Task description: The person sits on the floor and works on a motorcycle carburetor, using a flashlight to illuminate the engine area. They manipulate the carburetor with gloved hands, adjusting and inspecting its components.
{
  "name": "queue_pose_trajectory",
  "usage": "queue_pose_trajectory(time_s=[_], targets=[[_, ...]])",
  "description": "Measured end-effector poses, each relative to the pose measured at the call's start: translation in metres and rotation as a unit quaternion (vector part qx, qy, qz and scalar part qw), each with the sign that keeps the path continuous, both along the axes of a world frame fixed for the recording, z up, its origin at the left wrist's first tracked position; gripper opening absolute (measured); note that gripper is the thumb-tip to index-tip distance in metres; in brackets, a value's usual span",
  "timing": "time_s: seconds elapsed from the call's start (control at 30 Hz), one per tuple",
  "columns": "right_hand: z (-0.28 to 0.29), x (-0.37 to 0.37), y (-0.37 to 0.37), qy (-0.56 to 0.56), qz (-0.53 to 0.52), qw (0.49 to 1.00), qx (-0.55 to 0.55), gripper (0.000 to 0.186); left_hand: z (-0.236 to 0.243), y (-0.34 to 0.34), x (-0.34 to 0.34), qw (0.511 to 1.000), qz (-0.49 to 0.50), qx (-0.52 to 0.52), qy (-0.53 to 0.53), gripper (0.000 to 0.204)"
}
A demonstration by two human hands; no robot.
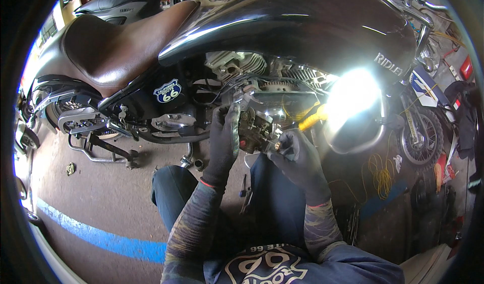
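Observation:
Both my hands wear dark gloves and are raised in front of the motorcycle's engine. My left hand [225, 133] is closed on the left side of a carburetor [256, 128], a dark metal body with levers and a reddish spot low down. On its right side, my right hand [297, 155] is closed, with thumb and fingertips pinched round a small brass-coloured fitting [278, 146]. Whether that fitting is still joined to the carburetor I cannot tell. Behind it is the motorcycle's engine [234, 62], with finned cylinders and several hoses.
A lit work lamp with a yellow handle [312, 117] glares at the right of the engine. Above runs the black fuel tank [282, 27], beside a brown seat [111, 47]. Hand tools [245, 193] lie on the floor between my knees. A yellow cord [380, 175] is coiled at the right.

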State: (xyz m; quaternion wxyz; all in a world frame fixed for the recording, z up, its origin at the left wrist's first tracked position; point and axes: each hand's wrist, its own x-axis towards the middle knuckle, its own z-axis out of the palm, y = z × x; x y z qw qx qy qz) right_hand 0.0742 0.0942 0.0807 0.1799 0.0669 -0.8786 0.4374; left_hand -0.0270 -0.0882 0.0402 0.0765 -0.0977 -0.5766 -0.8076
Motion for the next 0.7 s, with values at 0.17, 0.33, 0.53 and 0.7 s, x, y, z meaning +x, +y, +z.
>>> queue_pose_trajectory(time_s=[0.17,0.33,0.53,0.7], targets=[[0.008,-0.004,-0.002,0.039,-0.021,0.994,0.104,0.02,0.0,0.001,-0.001,1.0,-0.006,0.011,-0.022,0.03],[-0.007,-0.009,-0.001,-0.057,-0.043,0.996,0.059,0.018,-0.001,0.003,-0.002,0.999,0.001,0.031,-0.018,0.029],[-0.008,-0.007,-0.008,-0.075,-0.063,0.995,0.004,0.024,0.001,0.001,-0.001,0.999,-0.007,0.024,-0.023,0.029],[0.002,-0.003,-0.007,0.054,-0.034,0.996,0.062,0.025,0.001,0.001,0.0,1.0,0.004,-0.004,0.006,0.029]])
